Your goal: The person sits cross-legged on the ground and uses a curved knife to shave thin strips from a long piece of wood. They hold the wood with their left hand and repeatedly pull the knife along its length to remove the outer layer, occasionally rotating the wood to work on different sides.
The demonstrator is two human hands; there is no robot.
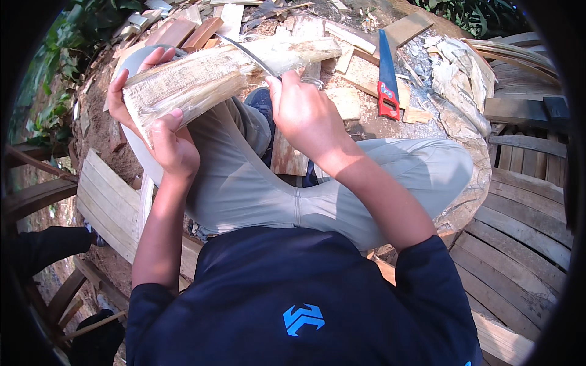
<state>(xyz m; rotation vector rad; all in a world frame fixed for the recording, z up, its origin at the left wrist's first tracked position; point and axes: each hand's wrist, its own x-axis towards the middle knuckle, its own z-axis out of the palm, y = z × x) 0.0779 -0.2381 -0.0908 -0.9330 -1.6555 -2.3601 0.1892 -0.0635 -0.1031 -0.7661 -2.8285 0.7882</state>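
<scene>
A long, pale piece of wood (195, 82) with a rough sawn end and a split, fibrous side slants up to the right above my lap. My left hand (174, 146) grips its wide near-left end, thumb on the near edge and fingers around the far side. My right hand (308, 116) is closed on a knife (251, 56), whose handle is hidden in the fist. The thin, slightly curved blade points up and left and lies across the wood's narrowing part. Thin shavings (312, 81) curl beside the right knuckles.
A handsaw (387, 73) with a blue blade and red handle lies right of the wood. Offcuts and planks (174, 32) cover the ground ahead. Slatted wooden panels (519, 219) stand at the right. At the left are another person's dark-clothed leg (55, 247) and a slatted board (107, 201).
</scene>
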